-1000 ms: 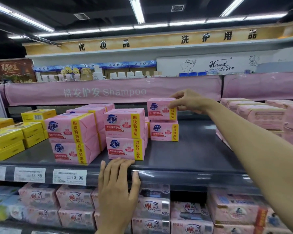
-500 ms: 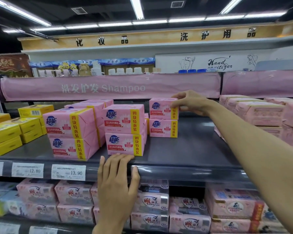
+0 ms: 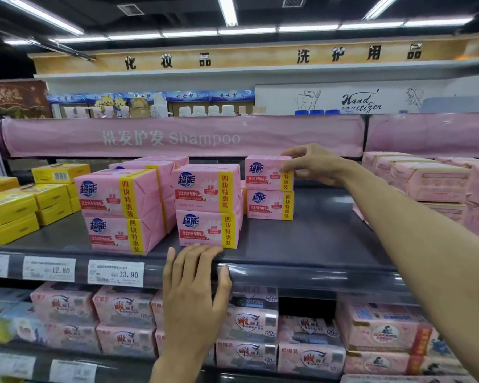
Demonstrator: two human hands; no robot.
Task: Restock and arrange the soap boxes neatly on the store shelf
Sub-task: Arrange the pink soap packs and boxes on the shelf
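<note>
Top soap box (image 3: pixel 266 172): up and well to the right of the 13.90 price tag (image 3: pixel 116 273), farther back on the shelf (image 3: pixel 315 244). It sits pretty much square on the lower soap box (image 3: pixel 270 204), so that's a two-high stack.
Right hand (image 3: pixel 315 164): pinches the right end of that top box. Fingers are curled over the top edge, and the thumb is lower on the end as far as I can make out. Looks to me like a last nudge into line.
Left hand (image 3: pixel 194 286): just right of the tag, lying over the shelf's front lip. Fingers are straight and pressed together, thumb out to the side on the rail. It's holding nothing, just bracing I'd say.
Middle stack (image 3: pixel 208 205): above the tag and a bit right, two high, near the front edge.
Left stack (image 3: pixel 119 211): straight above the tag, two high, turned a little off square.
Done so far: three two-high stacks, plus more pink boxes behind them.
Still left, my guess: there's a big bare stretch of shelf far right of the tag. The stacks don't share one front line, and the left one wants straightening.
Yellow boxes (image 3: pixel 11 211): left of the tag, same shelf.
Pink packs (image 3: pixel 426 181): far right of the tag, a different product by the look.
</note>
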